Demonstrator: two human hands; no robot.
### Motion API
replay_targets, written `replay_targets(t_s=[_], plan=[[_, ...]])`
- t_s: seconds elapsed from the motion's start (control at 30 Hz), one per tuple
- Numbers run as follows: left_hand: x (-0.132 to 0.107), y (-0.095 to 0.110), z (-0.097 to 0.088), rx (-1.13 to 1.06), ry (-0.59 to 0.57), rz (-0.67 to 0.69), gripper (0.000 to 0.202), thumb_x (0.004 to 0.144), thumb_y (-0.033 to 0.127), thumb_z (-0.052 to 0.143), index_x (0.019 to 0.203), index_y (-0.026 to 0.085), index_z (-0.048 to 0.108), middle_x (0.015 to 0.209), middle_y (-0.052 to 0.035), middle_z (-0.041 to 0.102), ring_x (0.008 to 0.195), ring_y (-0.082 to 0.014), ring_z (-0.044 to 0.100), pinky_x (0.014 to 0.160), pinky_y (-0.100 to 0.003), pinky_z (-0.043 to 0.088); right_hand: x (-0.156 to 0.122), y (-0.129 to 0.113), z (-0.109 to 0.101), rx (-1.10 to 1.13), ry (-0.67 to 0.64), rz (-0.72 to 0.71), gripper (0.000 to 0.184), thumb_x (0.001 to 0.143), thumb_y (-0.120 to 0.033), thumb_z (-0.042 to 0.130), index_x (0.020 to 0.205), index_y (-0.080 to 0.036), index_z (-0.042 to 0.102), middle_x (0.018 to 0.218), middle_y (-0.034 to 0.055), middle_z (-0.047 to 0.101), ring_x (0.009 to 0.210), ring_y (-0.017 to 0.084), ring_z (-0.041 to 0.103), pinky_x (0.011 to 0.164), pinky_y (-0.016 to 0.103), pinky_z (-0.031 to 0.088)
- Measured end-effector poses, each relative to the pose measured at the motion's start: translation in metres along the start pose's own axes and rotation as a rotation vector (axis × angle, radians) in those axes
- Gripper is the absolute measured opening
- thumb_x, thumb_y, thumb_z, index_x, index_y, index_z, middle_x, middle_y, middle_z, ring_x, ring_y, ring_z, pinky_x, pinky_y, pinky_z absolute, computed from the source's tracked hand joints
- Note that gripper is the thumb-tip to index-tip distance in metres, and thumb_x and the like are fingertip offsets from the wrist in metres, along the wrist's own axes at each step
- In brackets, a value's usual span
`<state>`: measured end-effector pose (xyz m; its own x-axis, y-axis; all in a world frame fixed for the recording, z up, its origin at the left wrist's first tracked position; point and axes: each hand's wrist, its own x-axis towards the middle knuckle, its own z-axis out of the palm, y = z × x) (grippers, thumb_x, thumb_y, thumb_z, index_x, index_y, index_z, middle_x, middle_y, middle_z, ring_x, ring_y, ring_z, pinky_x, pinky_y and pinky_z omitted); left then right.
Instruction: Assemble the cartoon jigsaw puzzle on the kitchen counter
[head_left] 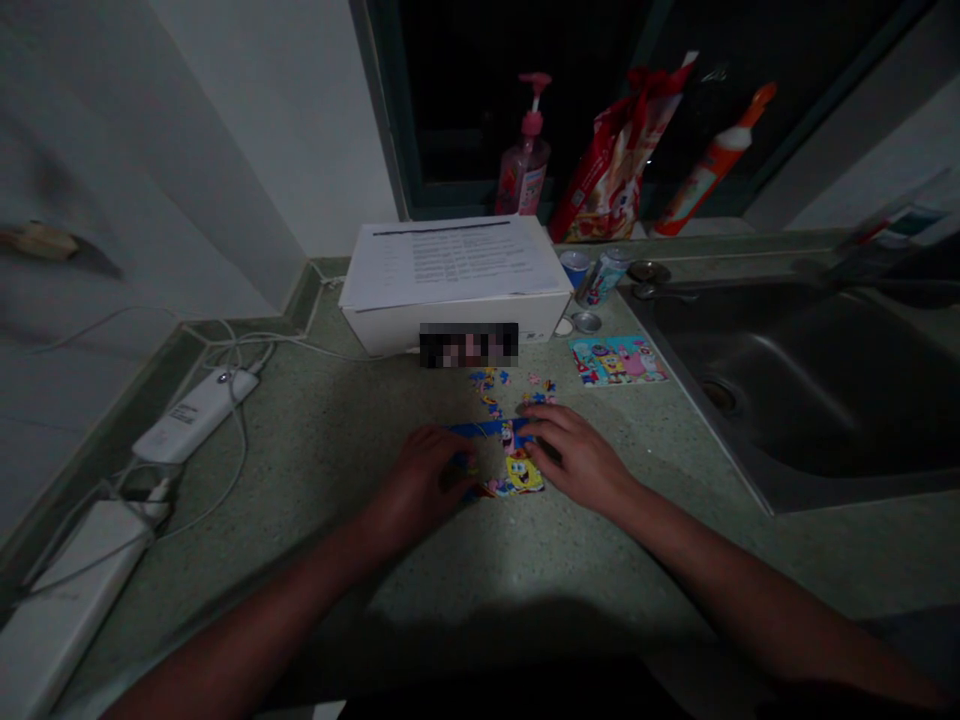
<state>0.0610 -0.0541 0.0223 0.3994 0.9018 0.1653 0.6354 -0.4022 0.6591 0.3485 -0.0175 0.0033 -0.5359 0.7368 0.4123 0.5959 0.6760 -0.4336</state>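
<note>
SpongeBob jigsaw puzzle (516, 470) is sitting part-built on the speckled green tabletop (315, 520), near the front of the white cardboard box (390, 325), w/ a blue strip along its far edge & yellow SpongeBob pieces at its near side. We're resting both hands on it: our left hand (424, 478) is half-curled over the puzzle's left end, and our right hand (574, 458) is lying w/ its fingers (538, 425) spread & bent over the far right corner. Neither hand is wide open, but we can't tell if either is actually gripping a piece.

Loose puzzle pieces (499, 388) are scattering across the tabletop just in front of the box. A printed SpongeBob picture card (616, 360) is lying to the box's front right. A sheet of printed paper (450, 262) is lying on top of the box, and a pixelated patch (469, 345) is covering part of its front.

Just right of the box, a blue cup (574, 268), a tilted drink can (604, 278) & a metal lid (586, 322) are sitting close together. Behind it, a pink pump bottle (526, 165), a red snack bag (615, 170) & an orange-capped tube (709, 170) are standing by the dark window (450, 90). A steel sink (780, 390) is sitting well right of the box, while a white power bank (195, 415), a power strip (67, 610) & white cables (240, 470) are lying well left of it.
</note>
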Motion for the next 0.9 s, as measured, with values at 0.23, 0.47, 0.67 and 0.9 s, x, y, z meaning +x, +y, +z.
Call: replay_targets(t_s=[0.23,0.47,0.67,0.9], plan=[[-0.001,-0.002,0.004,-0.036,0.129,0.156,0.031,0.088,0.018,0.086,0.114,0.025,0.068,0.11,-0.007,0.077,0.105,-0.029,0.072,0.098,-0.052,0.058,0.0,-0.002,-0.001,0.015,0.004,-0.005,0.02,0.105,-0.019,0.062,0.121,-0.024,0.074,0.133,0.0136,0.077,0.125,0.03,0.074,0.108,0.055,0.062],[-0.002,-0.001,0.006,-0.038,0.182,0.208,0.034,0.091,0.02,0.085,0.119,0.026,0.067,0.109,-0.0069,0.078,0.102,-0.0275,0.073,0.096,-0.051,0.059,0.002,-0.007,-0.002,0.025,0.02,-0.021,0.019,0.106,-0.019,0.061,0.119,-0.023,0.074,0.13,0.0134,0.077,0.123,0.03,0.075,0.106,0.054,0.063],[-0.003,-0.001,0.007,-0.058,0.199,0.23,0.034,0.092,0.021,0.083,0.121,0.026,0.068,0.109,-0.0071,0.078,0.102,-0.0275,0.074,0.101,-0.053,0.058,0.003,-0.022,-0.001,0.065,0.035,-0.064,0.016,0.106,-0.018,0.062,0.117,-0.023,0.072,0.127,0.0121,0.078,0.119,0.028,0.075,0.102,0.051,0.064],[-0.005,0.0,0.013,-0.059,0.207,0.278,0.039,0.092,0.023,0.085,0.125,0.026,0.065,0.111,-0.0064,0.079,0.103,-0.0264,0.075,0.103,-0.053,0.058,0.002,-0.039,0.005,0.115,-0.001,-0.066,0.015,0.105,-0.021,0.066,0.118,-0.024,0.074,0.12,0.0106,0.079,0.112,0.028,0.076,0.097,0.05,0.065]])
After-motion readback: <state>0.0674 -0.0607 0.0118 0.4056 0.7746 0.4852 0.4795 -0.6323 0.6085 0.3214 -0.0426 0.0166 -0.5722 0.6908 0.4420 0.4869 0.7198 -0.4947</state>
